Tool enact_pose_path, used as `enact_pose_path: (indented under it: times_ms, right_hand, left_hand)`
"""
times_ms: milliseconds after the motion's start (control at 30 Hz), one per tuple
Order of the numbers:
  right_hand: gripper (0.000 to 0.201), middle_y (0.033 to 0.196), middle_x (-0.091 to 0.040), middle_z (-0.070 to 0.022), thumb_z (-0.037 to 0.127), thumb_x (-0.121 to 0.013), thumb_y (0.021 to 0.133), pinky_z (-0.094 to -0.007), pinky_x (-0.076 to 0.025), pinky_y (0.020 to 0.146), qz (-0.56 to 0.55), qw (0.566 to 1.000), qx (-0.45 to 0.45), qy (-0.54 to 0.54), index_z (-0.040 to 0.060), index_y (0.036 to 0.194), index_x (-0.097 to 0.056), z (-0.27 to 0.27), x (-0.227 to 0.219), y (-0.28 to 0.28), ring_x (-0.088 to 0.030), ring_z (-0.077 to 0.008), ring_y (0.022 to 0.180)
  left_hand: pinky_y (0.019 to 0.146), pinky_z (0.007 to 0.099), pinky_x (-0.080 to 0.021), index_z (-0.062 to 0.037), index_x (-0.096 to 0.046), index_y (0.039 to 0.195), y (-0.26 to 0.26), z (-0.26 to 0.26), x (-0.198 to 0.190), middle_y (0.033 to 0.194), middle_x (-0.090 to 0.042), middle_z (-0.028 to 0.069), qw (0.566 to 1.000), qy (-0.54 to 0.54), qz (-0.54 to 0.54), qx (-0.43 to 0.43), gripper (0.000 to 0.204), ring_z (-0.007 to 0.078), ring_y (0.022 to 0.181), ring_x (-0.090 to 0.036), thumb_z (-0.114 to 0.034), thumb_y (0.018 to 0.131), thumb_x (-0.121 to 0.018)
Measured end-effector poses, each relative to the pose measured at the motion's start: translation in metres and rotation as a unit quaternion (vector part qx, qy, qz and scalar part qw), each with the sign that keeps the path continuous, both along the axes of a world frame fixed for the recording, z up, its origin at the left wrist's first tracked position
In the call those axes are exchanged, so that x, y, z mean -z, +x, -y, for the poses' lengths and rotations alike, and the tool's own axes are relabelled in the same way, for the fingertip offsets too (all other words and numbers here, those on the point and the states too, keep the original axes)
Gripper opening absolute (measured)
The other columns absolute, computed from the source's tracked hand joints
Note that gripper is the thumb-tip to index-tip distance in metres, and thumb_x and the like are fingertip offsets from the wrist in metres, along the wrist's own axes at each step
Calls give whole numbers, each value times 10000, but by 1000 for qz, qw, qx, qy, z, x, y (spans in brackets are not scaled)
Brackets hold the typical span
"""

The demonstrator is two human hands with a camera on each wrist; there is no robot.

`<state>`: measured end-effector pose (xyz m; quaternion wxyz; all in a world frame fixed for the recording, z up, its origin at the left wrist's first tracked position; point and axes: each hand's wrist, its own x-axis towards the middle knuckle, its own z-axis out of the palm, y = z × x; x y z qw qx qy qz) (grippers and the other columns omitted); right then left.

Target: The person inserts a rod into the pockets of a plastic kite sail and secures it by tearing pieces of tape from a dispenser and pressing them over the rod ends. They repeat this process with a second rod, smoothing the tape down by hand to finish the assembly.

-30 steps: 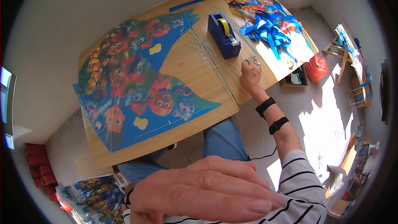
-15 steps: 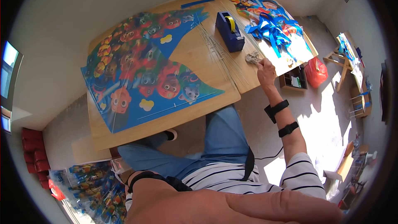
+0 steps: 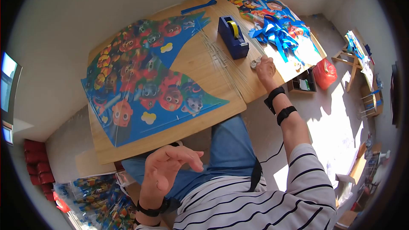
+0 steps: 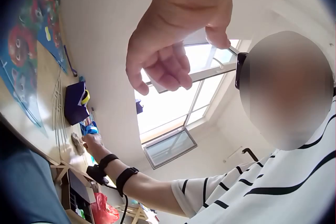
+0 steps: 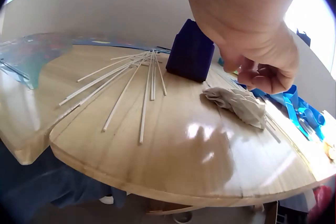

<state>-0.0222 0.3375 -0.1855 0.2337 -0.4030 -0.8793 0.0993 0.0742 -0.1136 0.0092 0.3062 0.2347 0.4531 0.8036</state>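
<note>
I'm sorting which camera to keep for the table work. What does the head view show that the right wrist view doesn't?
Only the head view shows the left hand, raised and open over the lap, the whole printed kite and the ribbon pile. Only the right wrist view shows a gap between the right hand and the crumpled cloth, its fingers curled just above it. Both show the thin white rods, the blue tape dispenser and the wooden table.

Wooden table (image 3: 200, 66): kite (image 3: 140, 79), thin rods (image 3: 221, 61), tape dispenser (image 3: 232, 36), crumpled cloth (image 5: 236, 103), blue ribbons (image 3: 277, 30).
</note>
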Motion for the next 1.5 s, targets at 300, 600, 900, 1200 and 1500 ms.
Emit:
enact_pose_path:
  times_ms: [300,600,900,1200,1500]
  right_hand:
    - [155,847,-703,-214,193,-710,743,-453,-554,702,68,975,-194,-87,45,784,-732,117,1,-56,-701,-379,831]
    - [185,820,-689,-239,138,-613,726,-459,-550,703,17,976,-207,-64,3,808,-709,111,22,-86,-686,-410,805]
    - [146,647,-596,-18,149,-688,809,-237,-415,535,-81,802,-313,-502,21,745,-663,105,-49,17,-551,-81,600]
    - [140,651,-553,41,159,-676,847,-205,-351,514,16,678,-390,-623,40,779,-647,164,-155,151,-466,-25,588]
    - [135,659,-485,57,109,-658,875,-219,-311,525,1,653,-467,-597,-4,809,-624,180,-155,163,-407,-22,618]
  left_hand:
    - [1029,496,-433,41,-600,1089,-10,-5,34,950,-664,168,995,-65,57,-51,610,290,953,-642,-471,798,-758]
    - [1061,448,-420,64,-601,1121,-16,-4,45,996,-666,147,989,-75,97,-76,644,241,966,-649,-433,765,-802]
    - [1010,396,-461,28,-584,1194,-52,-16,63,1112,-665,142,976,-174,63,-113,443,235,1032,-641,-294,912,-695]
    - [938,365,-515,8,-571,1231,-91,-50,80,1142,-665,134,987,-40,72,-137,299,219,1040,-649,-169,990,-566]
    - [748,317,-567,-27,-616,978,-77,-22,84,877,-683,92,986,-32,65,-152,108,181,776,-676,-116,934,-661]
